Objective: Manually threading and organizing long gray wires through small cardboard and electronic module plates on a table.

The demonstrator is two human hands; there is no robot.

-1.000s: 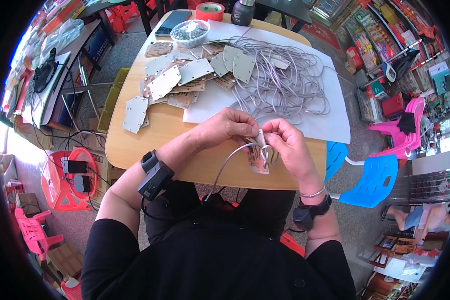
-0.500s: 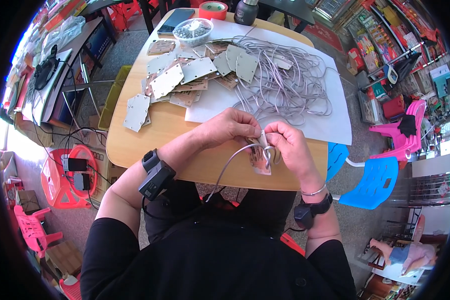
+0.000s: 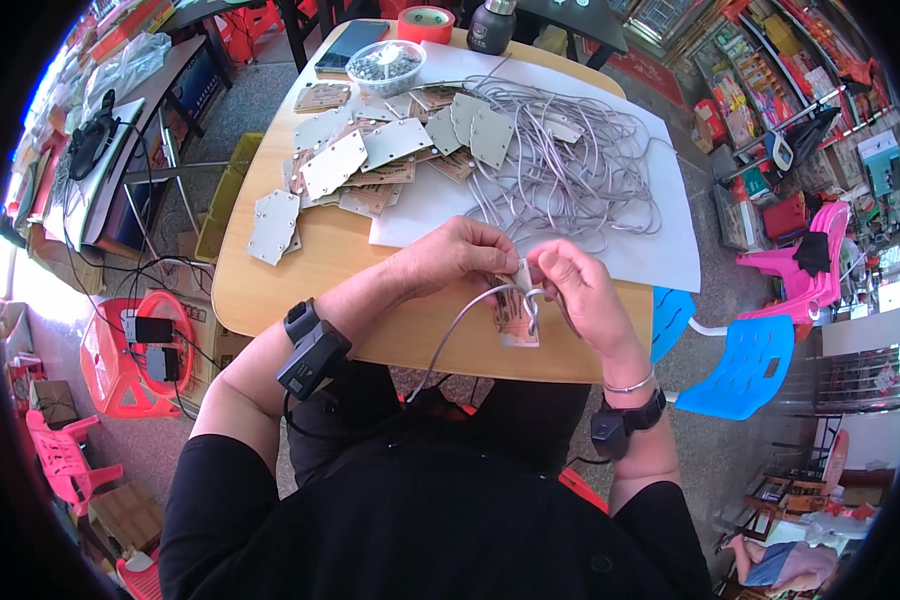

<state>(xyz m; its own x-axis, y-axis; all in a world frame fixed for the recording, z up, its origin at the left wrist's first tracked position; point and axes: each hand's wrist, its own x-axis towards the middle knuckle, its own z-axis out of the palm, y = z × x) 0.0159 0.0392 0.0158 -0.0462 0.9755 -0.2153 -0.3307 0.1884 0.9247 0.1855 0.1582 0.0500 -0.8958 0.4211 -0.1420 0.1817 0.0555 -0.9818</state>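
Near the front edge of the table, my left hand [image 3: 460, 250] pinches the upper end of a small flat board [image 3: 515, 322] with brown markings. A grey cable [image 3: 454, 330] loops around in front of the board and hangs down toward my lap. My right hand [image 3: 582, 285] is closed beside the board's upper end, its thumb and fingers on the cable; the fingertips partly hide the cable's end. Beyond my hands lies a pile of similar plates [image 3: 335, 165], some pale side up, some brown side up. A tangled heap of grey cables [image 3: 570, 165] sits to its right.
A white sheet [image 3: 675, 240] lies under the cables on the wooden table [image 3: 245, 285]. Toward the back stand a clear tub of small grey parts [image 3: 385, 66], a roll of red tape [image 3: 426, 22], a phone [image 3: 353, 46] and a dark bottle [image 3: 491, 28]. A blue chair [image 3: 740, 370] is at the right.
My right hand has lifted slightly and its fingers have shifted along the cable. The board has moved a little to the left. The left hand stays nearly still.
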